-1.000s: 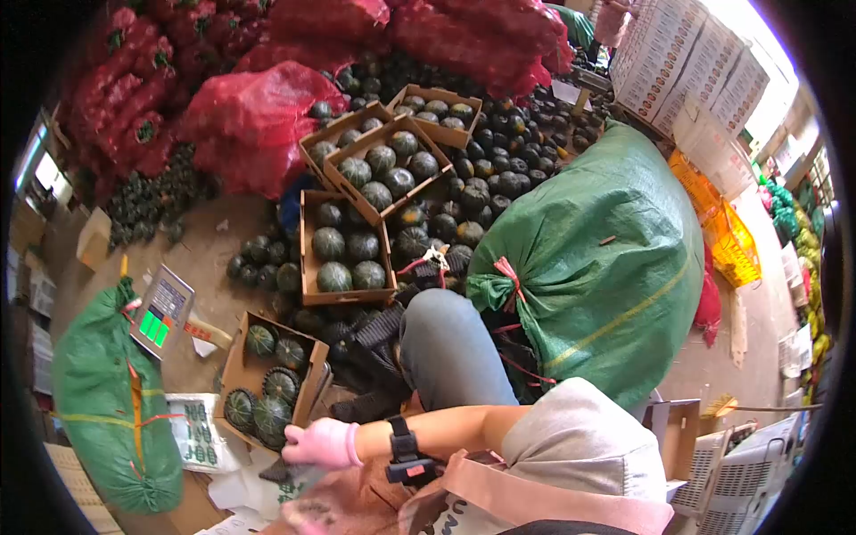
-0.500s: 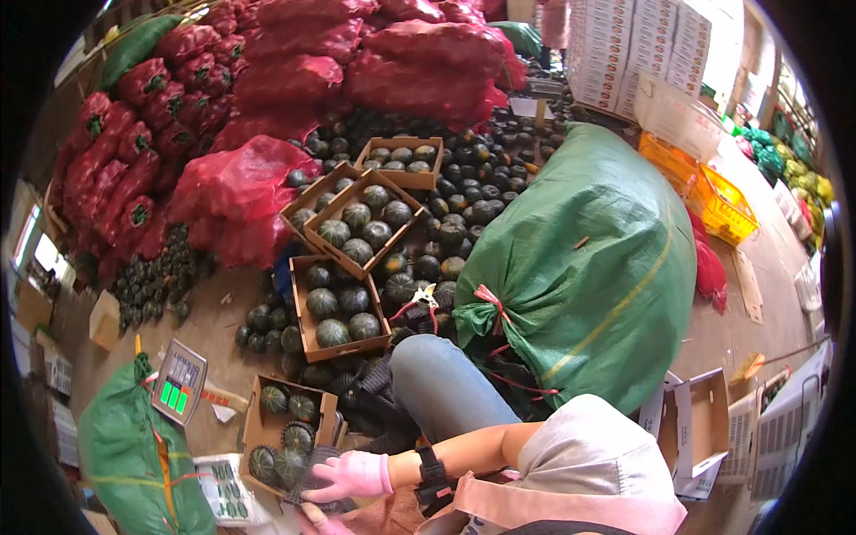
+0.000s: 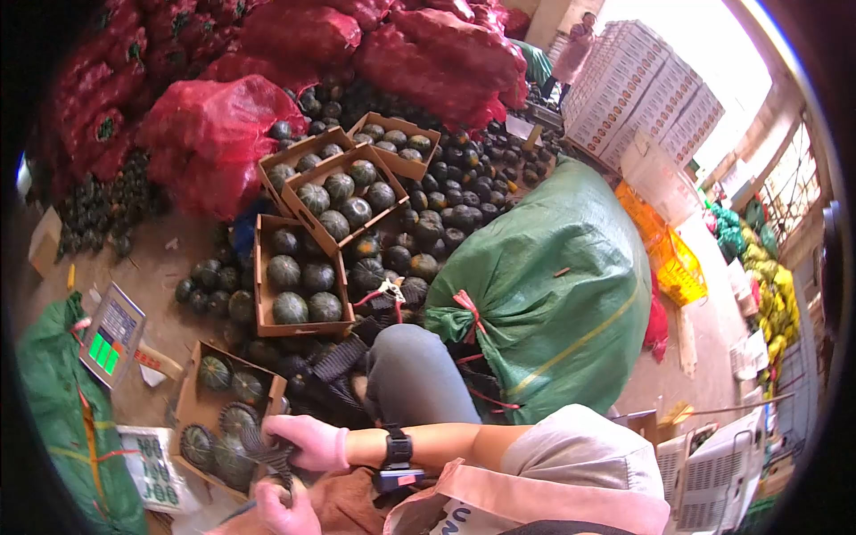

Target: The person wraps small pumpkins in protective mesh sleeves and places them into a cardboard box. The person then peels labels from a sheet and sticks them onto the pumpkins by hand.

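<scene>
My right hand (image 3: 308,442), in a pink glove with a black watch at the wrist, grips a dark ribbed foam net sleeve (image 3: 275,456) with closed fingers. Just below it, my left hand (image 3: 285,508), also pink-gloved, pinches the lower part of this sleeve. Whether a squash is inside the net is unclear. Both hands are at the right edge of an open cardboard box (image 3: 212,406). Inside it lie several round green squashes (image 3: 215,373), some wearing dark net sleeves (image 3: 197,445).
Cardboard boxes of squashes (image 3: 301,331) stand ahead, with loose squashes around them. A large green sack (image 3: 553,294) is beside my bent knee (image 3: 415,370). At left are a digital scale (image 3: 112,335) and another green sack (image 3: 58,419). Red net sacks (image 3: 214,134) are piled behind. A person (image 3: 575,53) stands far back.
The view has swung, shifting the scene leftward. My right hand has gone from spread fingers over the net to a closed grip, and the sleeve is now held up between both hands.
</scene>
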`<state>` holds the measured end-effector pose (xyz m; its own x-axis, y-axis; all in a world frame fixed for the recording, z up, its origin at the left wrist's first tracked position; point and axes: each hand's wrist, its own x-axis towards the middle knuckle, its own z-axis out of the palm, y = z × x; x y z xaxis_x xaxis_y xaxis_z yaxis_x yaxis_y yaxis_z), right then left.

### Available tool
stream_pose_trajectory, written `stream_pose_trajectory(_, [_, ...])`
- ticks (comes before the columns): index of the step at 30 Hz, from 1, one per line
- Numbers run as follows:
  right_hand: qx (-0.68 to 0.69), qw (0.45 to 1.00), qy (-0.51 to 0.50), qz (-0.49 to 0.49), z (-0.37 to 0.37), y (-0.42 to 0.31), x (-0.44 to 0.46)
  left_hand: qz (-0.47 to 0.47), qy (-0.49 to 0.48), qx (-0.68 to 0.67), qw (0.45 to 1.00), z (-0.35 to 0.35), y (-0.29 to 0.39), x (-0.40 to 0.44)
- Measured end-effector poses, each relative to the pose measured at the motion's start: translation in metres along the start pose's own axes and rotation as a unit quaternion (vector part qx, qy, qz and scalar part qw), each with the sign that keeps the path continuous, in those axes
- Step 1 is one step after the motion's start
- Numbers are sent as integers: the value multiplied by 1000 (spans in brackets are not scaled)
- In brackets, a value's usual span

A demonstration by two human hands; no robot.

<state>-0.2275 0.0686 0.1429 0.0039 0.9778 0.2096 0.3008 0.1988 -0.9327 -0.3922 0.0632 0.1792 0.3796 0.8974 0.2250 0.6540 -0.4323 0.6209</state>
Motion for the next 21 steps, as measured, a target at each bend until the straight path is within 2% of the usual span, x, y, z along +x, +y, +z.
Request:
stream_pose_trajectory(1, [8,1000,7,10,-1,-9,-1,-67,81,-11,994,10,8,2])
stream_pose_trajectory(2, [8,1000,16,-5,0,-8,-2,-44,139,-13,989,20,2,9])
stream_pose_trajectory(3, [12,998,61,-14,4,-7,-4,-97,129,-173,972,32,0,11])
stream_pose_trajectory(4, [-1,996,92,-18,4,-8,-7,-179,39,-122,975,32,-10,-13])
stream_pose_trajectory(5, [-37,997,59,-32,-4,-8,-8,-260,49,-252,931,27,10,-10])
stream_pose_trajectory(6, [-81,996,23,-17,-8,-4,-8,-302,53,-436,846,27,13,-9])
stream_pose_trajectory(7, [-11,1000,-21,-6,-14,5,-10,-348,76,-592,723,26,17,-10])
stream_pose_trajectory(8, [60,996,-64,11,-21,12,-12,-119,-2,-245,962,26,8,-13])
stream_pose_trajectory(9, [126,986,-104,34,-29,18,-14,-117,-2,-273,955,23,5,-17])
stream_pose_trajectory(10, [88,973,-166,136,-45,5,-11,-197,-3,-462,865,19,10,-18])
stream_pose_trajectory(11, [412,870,-137,232,-41,9,-20,-287,24,-689,665,8,16,-22])
stream_pose_trajectory(12, [490,830,-145,221,-44,5,-27,-305,30,-745,592,1,18,-26])
stream_pose_trajectory(13, [565,782,-155,213,-47,1,-35,-263,-26,-722,639,-1,18,-43])
stream_pose_trajectory(14, [574,766,-195,214,-44,-5,-31,-182,-16,-759,625,1,8,-47])
stream_pose_trajectory(15, [580,749,-236,216,-41,-11,-28,-182,13,-750,636,-10,21,-45])
stream_pose_trajectory(17, [548,754,-302,199,-33,-11,-33,-193,38,-653,731,-3,15,-50])
stream_pose_trajectory(19, [437,794,-366,211,-18,-3,-42,-194,23,-623,757,9,4,-64])
stream_pose_trajectory(20, [465,795,-327,213,-10,-2,-48,-194,11,-608,770,14,-1,-70])
stream_pose_trajectory(21, [490,795,-285,214,-1,-2,-51,-162,44,-540,825,17,-7,-73])
